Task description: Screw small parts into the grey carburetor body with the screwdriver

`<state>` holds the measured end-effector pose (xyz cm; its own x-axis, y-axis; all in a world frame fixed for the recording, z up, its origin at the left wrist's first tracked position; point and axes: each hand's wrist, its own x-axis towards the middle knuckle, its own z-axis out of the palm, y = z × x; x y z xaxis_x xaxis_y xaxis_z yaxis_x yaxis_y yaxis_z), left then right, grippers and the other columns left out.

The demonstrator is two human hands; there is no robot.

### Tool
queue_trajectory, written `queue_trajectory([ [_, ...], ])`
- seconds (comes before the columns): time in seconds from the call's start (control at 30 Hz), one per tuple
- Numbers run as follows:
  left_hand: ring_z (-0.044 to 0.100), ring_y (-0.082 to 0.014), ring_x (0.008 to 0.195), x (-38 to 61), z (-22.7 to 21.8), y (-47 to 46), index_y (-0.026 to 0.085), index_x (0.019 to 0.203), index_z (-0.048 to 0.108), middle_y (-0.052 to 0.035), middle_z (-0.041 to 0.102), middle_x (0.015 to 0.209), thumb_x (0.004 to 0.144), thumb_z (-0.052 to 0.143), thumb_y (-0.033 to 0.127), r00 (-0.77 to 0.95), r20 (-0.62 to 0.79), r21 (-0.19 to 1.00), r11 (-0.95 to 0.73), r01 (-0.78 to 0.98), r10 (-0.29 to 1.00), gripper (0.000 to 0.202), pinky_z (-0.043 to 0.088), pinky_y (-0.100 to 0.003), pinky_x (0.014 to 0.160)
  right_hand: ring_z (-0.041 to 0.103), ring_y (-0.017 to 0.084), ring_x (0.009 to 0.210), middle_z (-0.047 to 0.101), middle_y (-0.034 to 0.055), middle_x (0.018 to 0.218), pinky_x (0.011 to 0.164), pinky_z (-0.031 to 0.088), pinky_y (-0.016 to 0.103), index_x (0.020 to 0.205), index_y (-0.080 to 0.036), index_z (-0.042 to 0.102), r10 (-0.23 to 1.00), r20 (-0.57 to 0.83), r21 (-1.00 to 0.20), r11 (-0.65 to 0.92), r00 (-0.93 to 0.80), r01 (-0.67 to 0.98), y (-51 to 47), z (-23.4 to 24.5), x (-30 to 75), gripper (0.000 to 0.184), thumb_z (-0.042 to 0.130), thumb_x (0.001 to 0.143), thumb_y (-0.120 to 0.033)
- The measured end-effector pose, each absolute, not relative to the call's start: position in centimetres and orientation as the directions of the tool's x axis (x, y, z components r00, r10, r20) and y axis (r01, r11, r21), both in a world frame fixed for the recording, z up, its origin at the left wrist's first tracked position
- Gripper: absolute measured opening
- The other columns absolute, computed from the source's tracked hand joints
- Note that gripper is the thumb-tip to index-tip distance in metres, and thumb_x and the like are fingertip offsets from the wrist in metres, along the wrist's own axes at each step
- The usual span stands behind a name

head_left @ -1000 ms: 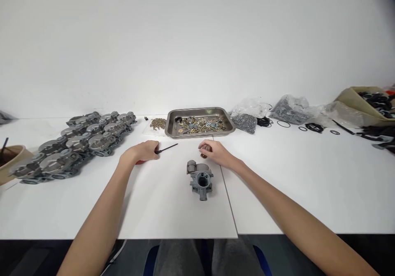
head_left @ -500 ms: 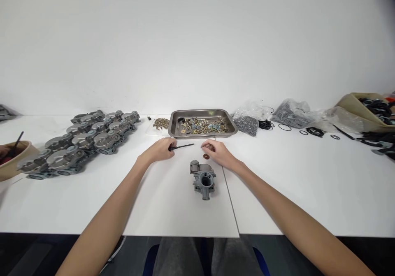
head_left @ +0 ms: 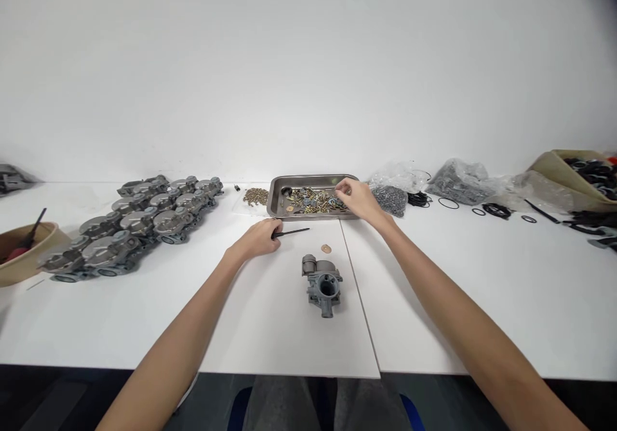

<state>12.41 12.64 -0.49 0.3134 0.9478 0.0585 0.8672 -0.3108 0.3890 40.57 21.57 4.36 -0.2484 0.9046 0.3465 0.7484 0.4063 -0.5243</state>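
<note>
In my left hand (head_left: pixel 261 237), closed and resting on the table, is a thin black screwdriver (head_left: pixel 294 231) with its shaft pointing right. My right hand (head_left: pixel 355 196) hovers over the right side of a metal tray (head_left: pixel 271 206), fingers bent together; whether a small part is between them I cannot make out. Small brass and grey parts (head_left: pixel 313 198) lie in the tray. A grey carburetor (head_left: pixel 325 286) stands on the table between my forearms, its round bore facing me. Just behind it lies a small copper-coloured disc (head_left: pixel 326 248).
Several carburetors (head_left: pixel 137 222) stand in rows at the left, beside a tan bucket (head_left: pixel 45 251) holding a red-and-black tool. Brass pieces (head_left: pixel 255 196) lie left of the tray. Bags of grey parts (head_left: pixel 460 184), black rubber rings (head_left: pixel 496 210) and a bin (head_left: pixel 554 167) are at the right.
My right hand has moved from beside the copper-coloured disc up to the tray, leaving the disc on the table. My left hand still holds the screwdriver. The hand at the left bucket is gone.
</note>
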Motion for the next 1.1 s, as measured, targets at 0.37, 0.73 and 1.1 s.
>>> queue_trajectory([
  [0.37,0.046,-0.0167,0.073,12.3,-0.8,12.8,0.021,0.078,0.041,-0.0025,0.055,0.084,0.068,0.047,0.017,0.301,0.049,0.383,-0.296,0.875,0.953,0.013,0.031,-0.03,0.064,0.056,0.026,0.108,0.064,0.0136,0.111,0.097,0.043,0.04,0.102,-0.014,0.067,0.875,0.39,-0.426,0.447,-0.286,0.786,28.1,0.3,38.2,0.026,0.052,0.081,-0.01],
  [0.73,0.043,-0.016,0.071,12.3,-1.0,12.8,0.021,0.078,0.039,-0.0021,0.055,0.083,0.068,0.046,0.016,0.31,0.062,0.369,-0.31,0.876,0.949,0.013,0.03,-0.03,0.063,0.054,0.028,0.105,0.06,0.0142,0.107,0.097,0.042,0.043,0.106,-0.013,0.067,0.839,0.286,-0.33,0.54,-0.463,0.774,28.1,-0.4,38.2,0.027,0.053,0.083,-0.012],
  [1.1,0.043,-0.0159,0.071,12.4,-0.7,12.7,0.02,0.078,0.039,-0.0023,0.053,0.081,0.068,0.046,0.016,0.302,0.053,0.375,-0.3,0.877,0.952,0.013,0.03,-0.031,0.064,0.044,0.036,0.122,0.057,0.0129,0.123,0.104,0.035,0.053,0.117,-0.024,0.07,0.889,0.132,-0.204,0.457,-0.439,0.866,27.0,0.4,37.8,0.031,0.053,0.091,-0.025],
])
